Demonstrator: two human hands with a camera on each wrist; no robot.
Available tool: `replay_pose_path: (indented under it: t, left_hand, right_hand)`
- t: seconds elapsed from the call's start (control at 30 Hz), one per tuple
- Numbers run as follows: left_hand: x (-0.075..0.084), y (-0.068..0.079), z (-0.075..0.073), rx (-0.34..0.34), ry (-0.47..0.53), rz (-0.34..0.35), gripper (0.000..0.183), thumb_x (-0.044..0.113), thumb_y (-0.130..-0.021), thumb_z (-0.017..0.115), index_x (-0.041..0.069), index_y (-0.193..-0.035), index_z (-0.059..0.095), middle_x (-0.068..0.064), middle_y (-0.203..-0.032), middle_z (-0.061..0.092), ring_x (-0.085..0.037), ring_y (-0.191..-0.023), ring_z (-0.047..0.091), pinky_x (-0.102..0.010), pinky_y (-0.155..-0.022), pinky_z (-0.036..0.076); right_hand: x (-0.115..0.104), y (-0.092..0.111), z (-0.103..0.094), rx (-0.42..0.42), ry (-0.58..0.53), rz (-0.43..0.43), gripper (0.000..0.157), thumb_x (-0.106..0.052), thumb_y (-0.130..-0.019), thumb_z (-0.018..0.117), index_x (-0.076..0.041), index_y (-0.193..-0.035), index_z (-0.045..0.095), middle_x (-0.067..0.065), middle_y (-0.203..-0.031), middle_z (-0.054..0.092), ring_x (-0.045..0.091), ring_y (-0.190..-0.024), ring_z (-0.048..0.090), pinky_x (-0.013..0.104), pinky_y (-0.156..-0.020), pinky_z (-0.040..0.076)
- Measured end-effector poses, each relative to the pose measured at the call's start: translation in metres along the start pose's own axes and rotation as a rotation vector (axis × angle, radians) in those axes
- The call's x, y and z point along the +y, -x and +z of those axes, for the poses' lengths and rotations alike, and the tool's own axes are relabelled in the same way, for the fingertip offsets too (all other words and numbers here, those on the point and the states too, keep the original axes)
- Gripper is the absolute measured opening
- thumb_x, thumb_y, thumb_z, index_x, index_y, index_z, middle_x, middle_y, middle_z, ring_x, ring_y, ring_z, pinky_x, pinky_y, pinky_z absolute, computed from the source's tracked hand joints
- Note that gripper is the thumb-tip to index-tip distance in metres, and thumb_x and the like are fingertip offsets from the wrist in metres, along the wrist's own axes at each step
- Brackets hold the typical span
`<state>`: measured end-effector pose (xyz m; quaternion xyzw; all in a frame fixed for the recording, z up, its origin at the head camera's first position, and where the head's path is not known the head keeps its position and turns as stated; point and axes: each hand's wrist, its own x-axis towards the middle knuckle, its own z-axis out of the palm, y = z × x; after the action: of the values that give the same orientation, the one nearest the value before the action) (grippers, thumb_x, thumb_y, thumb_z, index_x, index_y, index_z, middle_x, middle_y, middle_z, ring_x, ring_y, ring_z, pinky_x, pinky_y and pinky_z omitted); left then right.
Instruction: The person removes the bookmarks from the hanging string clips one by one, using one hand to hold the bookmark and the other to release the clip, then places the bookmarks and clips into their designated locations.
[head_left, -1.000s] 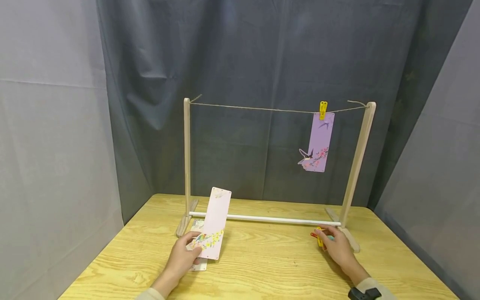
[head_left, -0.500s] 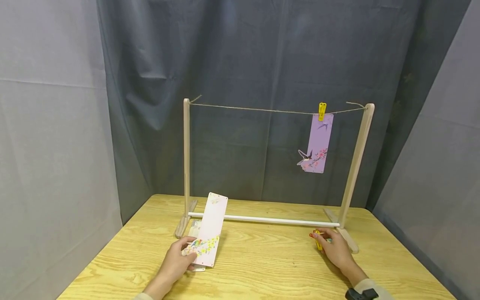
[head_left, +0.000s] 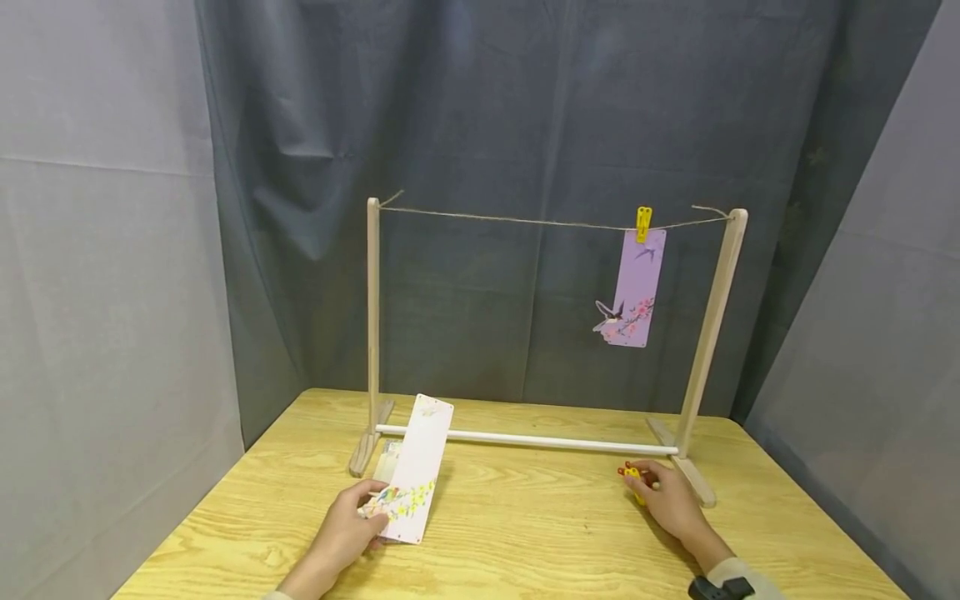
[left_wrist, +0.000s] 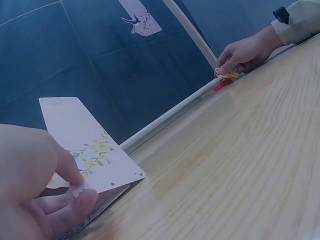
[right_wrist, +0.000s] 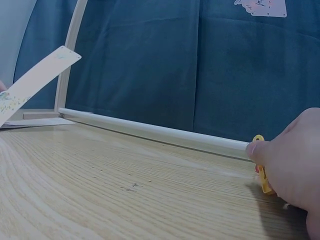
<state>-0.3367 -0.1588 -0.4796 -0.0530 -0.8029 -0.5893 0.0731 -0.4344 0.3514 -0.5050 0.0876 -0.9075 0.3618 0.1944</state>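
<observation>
My left hand [head_left: 341, 529] pinches a pale pink bookmark [head_left: 420, 458] by its lower left edge, thumb on the front. The bookmark leans upright, printed with a bird and yellow blossoms. Behind and below it, mostly covered, another printed card [head_left: 386, 462] lies on the table. At the right, my right hand [head_left: 671, 504] pinches a yellow clothespin [left_wrist: 228, 74] low over the table. A red clothespin [left_wrist: 221, 85] is just beside it, and a bit of a teal one [left_wrist: 241, 75] shows under the fingers.
A wooden stand with a left post [head_left: 373, 317], a right post [head_left: 712, 333] and a white crossbar [head_left: 525, 439] spans the table [head_left: 510, 533]. From its string [head_left: 510, 218] hangs a purple swallow bookmark [head_left: 637, 283] under a yellow clothespin [head_left: 643, 223]. Dark curtain behind.
My left hand has lowered the pink bookmark toward me and slightly left, so it covers more of the card beneath. My right hand stays nearly in place, the yellow clothespin shifting slightly in its fingers.
</observation>
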Motion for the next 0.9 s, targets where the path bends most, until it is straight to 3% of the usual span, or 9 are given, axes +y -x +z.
replay_pose_path:
  t: [0.07,0.2,0.43,0.7,0.9]
  left_hand:
    - [-0.0003,0.0009,-0.0006,0.007,-0.012,-0.002,0.042,-0.009,-0.087,0.067,-0.004,-0.129,0.063,-0.041,-0.139,0.044,-0.02,-0.053,0.058,-0.032,-0.049,0.055]
    - [-0.0003,0.0014,-0.0006,0.02,-0.027,-0.001,0.041,-0.008,-0.087,0.068,-0.003,-0.127,0.064,-0.032,-0.128,0.055,-0.019,-0.053,0.058,-0.031,-0.048,0.055]
    - [0.002,0.0034,-0.0023,-0.005,-0.075,0.012,0.044,-0.006,-0.087,0.071,-0.003,-0.13,0.063,-0.042,-0.136,0.046,-0.023,-0.058,0.06,-0.033,-0.052,0.056]
    - [-0.0004,0.0049,-0.0082,-0.006,-0.231,0.054,0.042,0.002,-0.084,0.081,-0.004,-0.124,0.069,-0.01,-0.108,0.063,-0.022,-0.081,0.05,-0.03,-0.061,0.047]
    - [-0.0029,0.0061,-0.0096,-0.015,-0.261,0.062,0.046,0.004,-0.084,0.082,-0.008,-0.125,0.067,-0.008,-0.108,0.063,-0.021,-0.081,0.049,-0.028,-0.06,0.047]
  right_hand:
    - [0.001,0.0004,0.0009,-0.004,0.032,-0.007,0.038,-0.019,-0.097,0.075,0.006,-0.125,0.068,0.003,-0.089,0.062,0.02,-0.086,0.055,0.038,-0.077,0.049]
    - [0.0007,0.001,0.0019,-0.01,0.063,-0.017,0.038,-0.018,-0.095,0.078,0.004,-0.124,0.069,0.001,-0.086,0.058,0.019,-0.079,0.051,0.034,-0.069,0.044]
    - [0.0018,0.0024,0.0005,-0.02,0.088,-0.018,0.044,-0.021,-0.093,0.079,0.005,-0.127,0.068,0.0,-0.087,0.06,0.019,-0.077,0.05,0.033,-0.066,0.042]
    - [0.0002,0.0037,0.0009,-0.017,0.1,-0.015,0.043,-0.021,-0.092,0.08,0.003,-0.126,0.069,0.001,-0.087,0.06,0.019,-0.077,0.05,0.034,-0.066,0.042]
    - [0.0005,0.0027,0.0018,-0.021,0.106,-0.024,0.043,-0.022,-0.092,0.079,0.004,-0.126,0.069,0.001,-0.087,0.06,0.019,-0.077,0.05,0.035,-0.066,0.042]
